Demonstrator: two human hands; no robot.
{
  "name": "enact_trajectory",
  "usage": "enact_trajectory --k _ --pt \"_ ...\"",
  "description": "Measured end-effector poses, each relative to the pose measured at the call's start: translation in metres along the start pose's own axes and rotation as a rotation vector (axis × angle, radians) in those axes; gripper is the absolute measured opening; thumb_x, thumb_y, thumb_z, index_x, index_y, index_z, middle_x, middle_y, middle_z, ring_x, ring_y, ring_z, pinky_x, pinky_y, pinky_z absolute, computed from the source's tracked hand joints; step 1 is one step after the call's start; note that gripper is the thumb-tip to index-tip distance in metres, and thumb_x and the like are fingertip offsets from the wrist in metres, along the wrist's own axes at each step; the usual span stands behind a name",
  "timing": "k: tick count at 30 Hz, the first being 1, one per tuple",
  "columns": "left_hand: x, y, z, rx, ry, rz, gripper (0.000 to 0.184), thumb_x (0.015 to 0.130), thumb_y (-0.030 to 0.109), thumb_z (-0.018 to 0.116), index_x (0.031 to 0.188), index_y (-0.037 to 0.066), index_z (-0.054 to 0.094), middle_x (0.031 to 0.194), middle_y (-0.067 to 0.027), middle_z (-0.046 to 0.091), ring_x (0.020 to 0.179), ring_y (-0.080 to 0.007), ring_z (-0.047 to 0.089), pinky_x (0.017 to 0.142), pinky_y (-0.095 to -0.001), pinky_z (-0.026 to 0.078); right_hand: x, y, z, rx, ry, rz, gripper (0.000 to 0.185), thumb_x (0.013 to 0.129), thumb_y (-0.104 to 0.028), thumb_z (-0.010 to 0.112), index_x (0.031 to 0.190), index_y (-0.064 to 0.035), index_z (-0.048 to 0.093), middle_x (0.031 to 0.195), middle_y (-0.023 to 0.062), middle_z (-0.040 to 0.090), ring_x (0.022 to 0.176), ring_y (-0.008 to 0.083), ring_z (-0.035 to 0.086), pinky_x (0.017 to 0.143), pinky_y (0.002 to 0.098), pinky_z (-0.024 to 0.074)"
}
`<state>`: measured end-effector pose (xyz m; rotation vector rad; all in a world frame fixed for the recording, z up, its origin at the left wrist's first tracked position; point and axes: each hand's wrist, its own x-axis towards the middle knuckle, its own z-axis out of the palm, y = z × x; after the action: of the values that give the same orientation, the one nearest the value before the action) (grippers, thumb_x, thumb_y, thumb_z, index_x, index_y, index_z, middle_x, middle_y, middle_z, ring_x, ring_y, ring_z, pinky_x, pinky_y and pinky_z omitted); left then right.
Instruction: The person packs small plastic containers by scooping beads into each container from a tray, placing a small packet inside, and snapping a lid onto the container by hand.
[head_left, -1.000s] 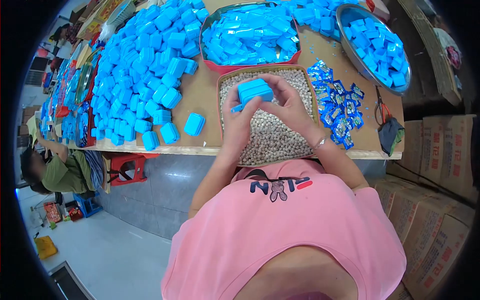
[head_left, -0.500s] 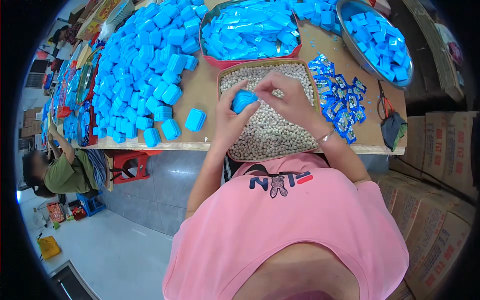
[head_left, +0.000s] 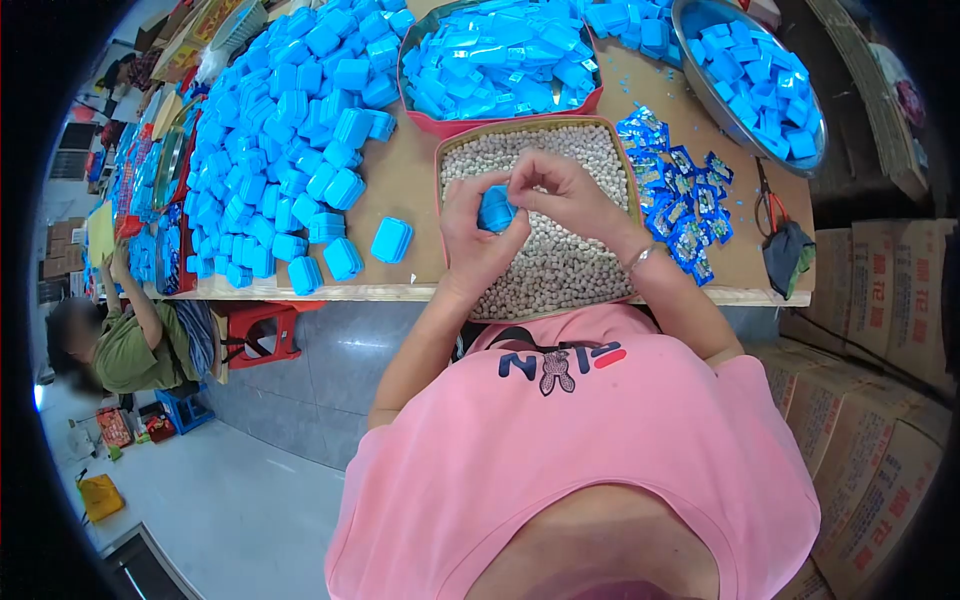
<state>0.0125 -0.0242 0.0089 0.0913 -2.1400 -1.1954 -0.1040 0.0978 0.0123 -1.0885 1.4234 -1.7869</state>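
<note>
My left hand [head_left: 474,232] is wrapped round a small blue plastic box [head_left: 496,208], held over a tray [head_left: 438,170] of pale round beads or beans [head_left: 560,275]. At the box's right edge, the thumb and fingers of my right hand [head_left: 568,192] are pinched together. Whatever they grip is too small or hidden to make out. To the left lies a heap of closed blue boxes [head_left: 290,150], with one box [head_left: 391,240] apart from it. Small printed blue packets [head_left: 690,205] are spread to the right of the tray.
Behind the tray stands a red-rimmed container [head_left: 440,126] full of blue pieces. A metal bowl [head_left: 820,165] of blue parts sits at the back right, near orange-handled scissors [head_left: 773,212]. Cartons [head_left: 880,290] are stacked at right; a person [head_left: 140,345] sits at left.
My right fingers have moved slightly left and down onto the blue box, which has turned in my left hand. At left, the other person has raised a yellow sheet-like thing.
</note>
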Motion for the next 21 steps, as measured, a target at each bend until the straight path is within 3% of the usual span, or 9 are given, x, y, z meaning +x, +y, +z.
enact_trajectory --k 2,6,8,9,11,12,15,19,21 --pt "0.003 0.001 0.000 0.012 -0.022 0.027 0.047 0.070 0.003 0.067 0.115 0.006 0.056 0.093 -0.0074 0.060 0.073 -0.0150 0.051 0.065 -0.0270 0.043 0.000 -0.003 -0.005 0.038 -0.035 0.073 0.018 0.080 0.002 0.063 0.097 -0.0051 0.059 0.087 0.0019 0.059 0.076 0.0094 0.052 0.072 0.0222 0.0431" --pt "0.007 0.003 -0.003 -0.409 -0.194 -0.417 0.052 0.072 0.005 0.068 0.122 0.006 0.052 0.092 -0.0059 0.061 0.075 -0.0145 0.052 0.066 -0.0274 0.042 -0.008 -0.014 -0.002 -0.336 0.199 0.078 0.021 0.080 0.000 0.063 0.100 -0.0050 0.057 0.086 0.0020 0.058 0.077 0.0123 0.053 0.072 0.0254 0.0438" --pt "0.016 -0.005 -0.011 -0.321 -0.178 -0.434 0.056 0.075 0.008 0.069 0.127 0.006 0.048 0.092 -0.0047 0.062 0.081 -0.0166 0.054 0.073 -0.0291 0.044 -0.016 -0.020 -0.004 -0.608 0.337 -0.105 0.018 0.079 -0.001 0.063 0.096 -0.0042 0.058 0.086 0.0035 0.058 0.077 0.0166 0.054 0.073 0.0286 0.0446" --pt "0.022 -0.034 -0.011 -0.191 -0.015 -0.251 0.045 0.077 0.011 0.070 0.119 0.006 0.055 0.092 -0.0055 0.064 0.082 -0.0180 0.057 0.077 -0.0299 0.046 -0.021 -0.021 -0.010 -0.611 0.337 -0.116 0.018 0.079 -0.001 0.063 0.096 -0.0042 0.058 0.086 0.0035 0.058 0.077 0.0166 0.054 0.073 0.0286 0.0446" --pt "0.056 -0.043 -0.048 -0.040 0.140 -0.417 0.030 0.079 0.016 0.071 0.106 0.005 0.064 0.093 -0.0062 0.065 0.083 -0.0191 0.059 0.081 -0.0305 0.047 -0.038 -0.020 -0.027 -0.951 0.371 -0.223 0.016 0.079 -0.002 0.064 0.094 -0.0040 0.058 0.086 0.0055 0.059 0.079 0.0195 0.055 0.073 0.0294 0.0449" --pt "0.077 -0.099 -0.069 -0.063 0.214 -0.299 0.021 0.079 0.020 0.071 0.094 0.005 0.068 0.090 -0.0070 0.066 0.080 -0.0173 0.058 0.078 -0.0306 0.047 -0.044 -0.012 -0.033 -0.944 0.369 -0.179 0.014 0.079 -0.002 0.064 0.092 -0.0042 0.058 0.086 0.0059 0.059 0.078 0.0206 0.056 0.073 0.0300 0.0450" --pt "0.160 -0.149 -0.121 0.249 0.439 -0.324 0.040 0.081 0.037 0.073 0.097 0.001 0.069 0.078 -0.0070 0.066 0.065 -0.0132 0.053 0.062 -0.0270 0.047 -0.052 0.001 -0.036 -1.025 0.355 -0.141 0.012 0.078 -0.002 0.064 0.088 -0.0046 0.058 0.085 0.0061 0.059 0.077 0.0219 0.056 0.072 0.0308 0.0453" --pt "0.234 -0.209 -0.160 0.551 0.452 -0.244 0.053 0.079 0.043 0.072 0.107 -0.001 0.065 0.097 -0.0146 0.066 0.085 -0.0216 0.059 0.079 -0.0326 0.048 -0.050 0.000 -0.033 -1.114 0.276 -0.187 0.011 0.077 -0.001 0.063 0.085 -0.0051 0.057 0.084 0.0055 0.060 0.075 0.0225 0.056 0.070 0.0313 0.0454" --pt "0.234 -0.204 -0.153 1.123 0.476 -0.055 0.062 0.077 0.044 0.071 0.118 -0.001 0.058 0.109 -0.0177 0.062 0.097 -0.0307 0.058 0.090 -0.0389 0.043 -0.049 -0.002 -0.034 -1.127 0.228 -0.212 0.011 0.077 0.000 0.063 0.084 -0.0053 0.057 0.084 0.0052 0.060 0.074 0.0229 0.056 0.069 0.0316 0.0453"
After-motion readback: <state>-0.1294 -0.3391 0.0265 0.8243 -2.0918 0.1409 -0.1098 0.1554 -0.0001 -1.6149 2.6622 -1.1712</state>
